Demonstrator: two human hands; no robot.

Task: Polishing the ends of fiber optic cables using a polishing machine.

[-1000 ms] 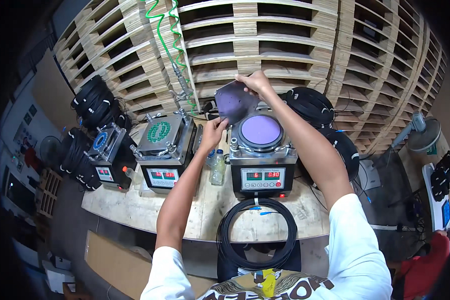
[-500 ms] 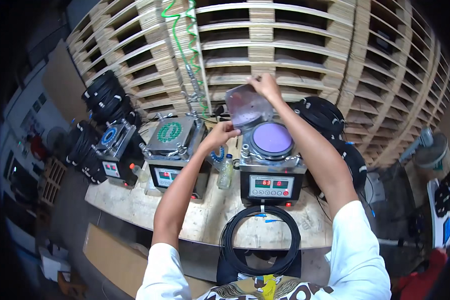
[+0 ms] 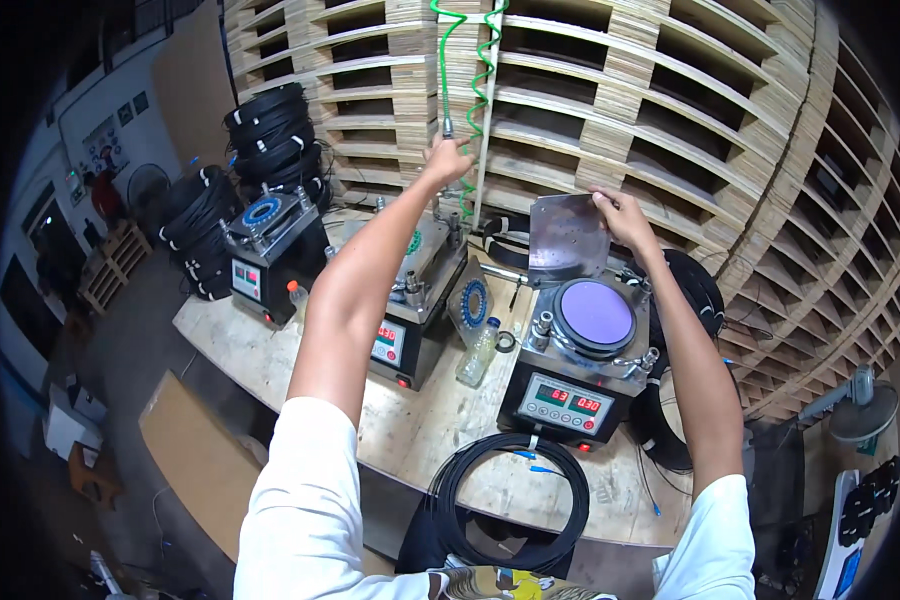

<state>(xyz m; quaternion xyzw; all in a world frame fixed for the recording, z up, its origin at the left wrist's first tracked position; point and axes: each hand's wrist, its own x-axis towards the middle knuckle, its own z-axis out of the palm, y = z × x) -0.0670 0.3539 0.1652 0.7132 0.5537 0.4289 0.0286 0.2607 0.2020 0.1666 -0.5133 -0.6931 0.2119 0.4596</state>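
Note:
My left hand (image 3: 448,162) is raised to the far side of the bench, closed around the air blow gun hanging from a green coiled hose (image 3: 444,75); most of the gun is hidden behind the hand. My right hand (image 3: 622,218) pinches the upper right edge of a square metal plate (image 3: 568,240), which is tilted up. Just in front of the plate is a polishing machine (image 3: 560,405) with a round purple pad (image 3: 595,312) on top. Its front panel shows lit red digits.
A second machine (image 3: 410,330), partly behind my left arm, and a third (image 3: 260,270) stand leftward. A plastic bottle (image 3: 477,355) and a blue ring-shaped fixture (image 3: 473,302) sit between machines. A black cable coil (image 3: 450,500) lies at the front edge. Wooden pallets (image 3: 590,130) rise behind.
My left hand has left the metal plate and moved up to the air blow gun. My right hand still holds the plate, now more upright. The view has shifted left.

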